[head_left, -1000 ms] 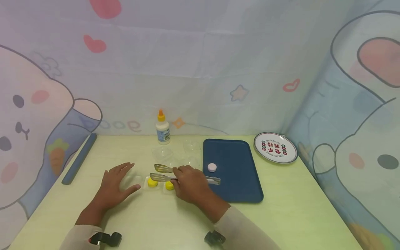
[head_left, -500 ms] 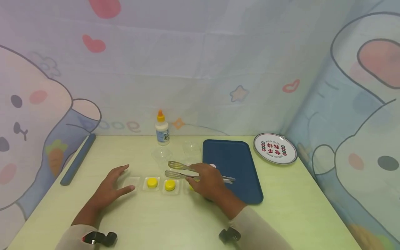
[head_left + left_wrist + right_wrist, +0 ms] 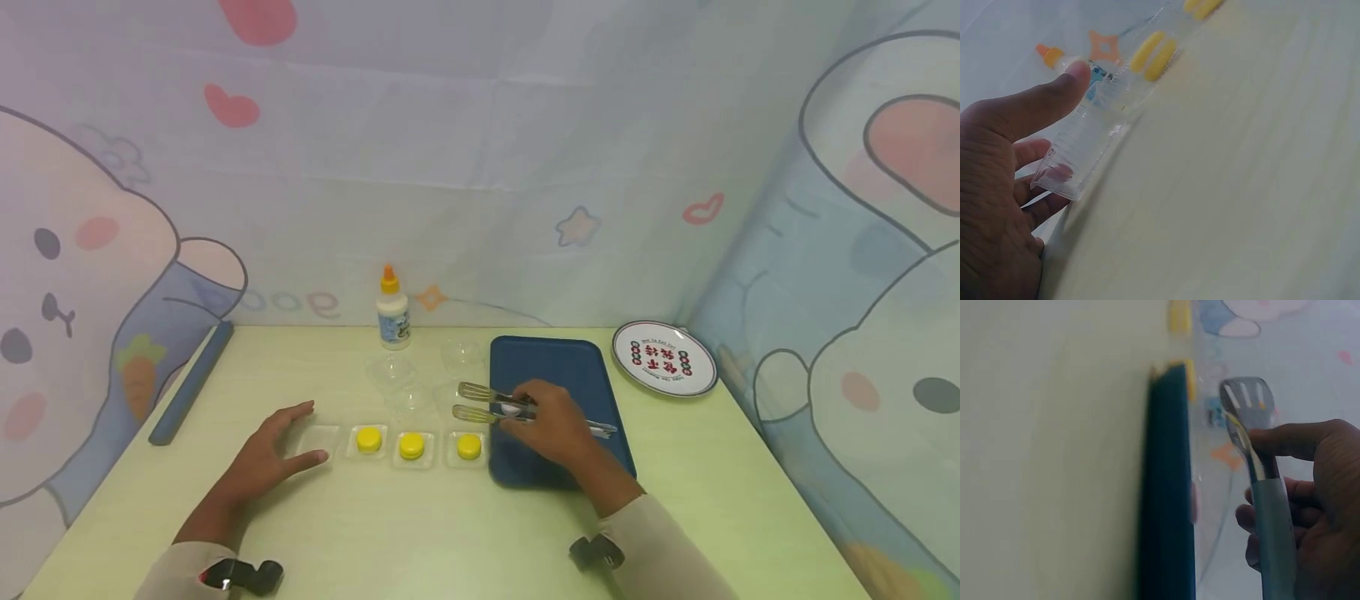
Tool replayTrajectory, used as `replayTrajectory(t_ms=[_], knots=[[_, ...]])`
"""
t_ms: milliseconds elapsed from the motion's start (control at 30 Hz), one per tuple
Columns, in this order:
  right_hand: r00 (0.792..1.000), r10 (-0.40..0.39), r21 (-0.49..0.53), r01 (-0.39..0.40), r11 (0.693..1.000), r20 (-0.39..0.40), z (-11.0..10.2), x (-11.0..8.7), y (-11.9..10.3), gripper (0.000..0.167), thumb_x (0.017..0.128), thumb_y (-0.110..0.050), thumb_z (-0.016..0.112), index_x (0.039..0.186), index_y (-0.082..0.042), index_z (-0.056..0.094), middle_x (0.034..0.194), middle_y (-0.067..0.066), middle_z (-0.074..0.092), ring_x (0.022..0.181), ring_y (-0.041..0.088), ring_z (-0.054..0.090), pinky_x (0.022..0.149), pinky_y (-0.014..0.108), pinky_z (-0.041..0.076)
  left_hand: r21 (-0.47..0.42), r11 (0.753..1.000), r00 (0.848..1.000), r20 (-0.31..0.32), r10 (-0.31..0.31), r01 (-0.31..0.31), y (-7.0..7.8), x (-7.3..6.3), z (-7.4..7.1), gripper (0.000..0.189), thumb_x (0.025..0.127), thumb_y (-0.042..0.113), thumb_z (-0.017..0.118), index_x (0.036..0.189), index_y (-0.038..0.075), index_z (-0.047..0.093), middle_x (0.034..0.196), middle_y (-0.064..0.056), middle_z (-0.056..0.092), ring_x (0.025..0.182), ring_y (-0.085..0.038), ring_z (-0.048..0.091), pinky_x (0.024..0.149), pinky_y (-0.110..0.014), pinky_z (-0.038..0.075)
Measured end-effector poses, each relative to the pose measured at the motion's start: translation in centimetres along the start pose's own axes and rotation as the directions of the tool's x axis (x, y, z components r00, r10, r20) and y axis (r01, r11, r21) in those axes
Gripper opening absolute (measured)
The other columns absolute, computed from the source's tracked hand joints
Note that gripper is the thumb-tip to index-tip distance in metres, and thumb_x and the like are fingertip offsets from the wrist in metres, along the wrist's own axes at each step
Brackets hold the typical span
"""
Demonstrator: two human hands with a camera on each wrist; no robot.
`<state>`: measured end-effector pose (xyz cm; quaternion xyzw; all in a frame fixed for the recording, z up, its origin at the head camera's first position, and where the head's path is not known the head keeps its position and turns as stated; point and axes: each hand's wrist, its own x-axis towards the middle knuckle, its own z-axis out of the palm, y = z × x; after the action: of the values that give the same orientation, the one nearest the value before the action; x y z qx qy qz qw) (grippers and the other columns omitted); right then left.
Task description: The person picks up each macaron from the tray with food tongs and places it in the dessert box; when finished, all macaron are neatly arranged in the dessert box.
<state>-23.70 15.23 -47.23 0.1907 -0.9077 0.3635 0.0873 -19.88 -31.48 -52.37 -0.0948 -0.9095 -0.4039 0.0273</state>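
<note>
In the head view my right hand (image 3: 555,425) holds slotted metal tongs (image 3: 477,392) over the blue tray (image 3: 555,358), their two blades apart. A pale pink macaron (image 3: 511,409) on the tray shows partly between the tongs' arms. My left hand (image 3: 262,454) stays at the left with thumb and fingers spread beside a transparent plastic box base (image 3: 318,439). Its fingers show behind that base in the left wrist view. To the right, a row of similar bases holds yellow macarons: a left one (image 3: 368,439), a middle one (image 3: 412,446) and a right one (image 3: 468,447).
Several transparent lids (image 3: 392,371) lie behind the row. A glue bottle (image 3: 393,317) stands near the back wall. At the back right is a printed white plate (image 3: 664,358). A grey-blue bar (image 3: 191,383) lies along the left edge.
My right hand has carried the tongs rightward from above the yellow macarons to over the tray, uncovering the right yellow macaron. The left hand has barely moved.
</note>
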Motion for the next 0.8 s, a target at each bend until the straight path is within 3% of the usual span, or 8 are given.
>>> replayTrajectory(t_ms=[200, 600, 800], knots=[[0.995, 0.082, 0.057, -0.086, 0.995, 0.063, -1.9, 0.3, 1.8, 0.035, 0.089, -0.021, 0.091, 0.117, -0.006, 0.078, 0.117, 0.014, 0.078, 0.100, 0.024, 0.068, 0.084, 0.041, 0.058, -0.003, 1.000, 1.000, -0.006, -0.011, 0.011, 0.2, 0.0, 0.0, 0.094, 0.091, 0.034, 0.090, 0.165, 0.004, 0.040, 0.171, -0.029, 0.038, 0.159, -0.059, 0.030, 0.123, -0.080, 0.028], [0.993, 0.114, -0.044, -0.112, 0.993, 0.034, -3.7, 0.6, 3.6, 0.042, 0.091, -0.027, 0.090, 0.124, -0.005, 0.079, 0.133, 0.018, 0.076, 0.123, 0.038, 0.072, 0.100, 0.058, 0.060, -0.017, 1.000, 1.000, 0.010, -0.017, 0.017, 0.2, 0.0, -0.1, 0.101, 0.089, 0.036, 0.092, 0.167, 0.006, 0.037, 0.173, -0.031, 0.034, 0.160, -0.061, 0.027, 0.123, -0.083, 0.025], [0.996, 0.085, -0.119, -0.082, 0.990, 0.026, -4.4, 0.7, 4.2, 0.038, 0.089, -0.027, 0.092, 0.118, -0.005, 0.081, 0.120, 0.015, 0.081, 0.108, 0.032, 0.075, 0.092, 0.054, 0.061, -0.010, 1.000, 1.000, 0.010, -0.015, 0.015, 0.2, -0.1, -0.1, 0.103, 0.087, 0.035, 0.093, 0.168, 0.008, 0.035, 0.170, -0.033, 0.036, 0.157, -0.061, 0.030, 0.122, -0.084, 0.025]])
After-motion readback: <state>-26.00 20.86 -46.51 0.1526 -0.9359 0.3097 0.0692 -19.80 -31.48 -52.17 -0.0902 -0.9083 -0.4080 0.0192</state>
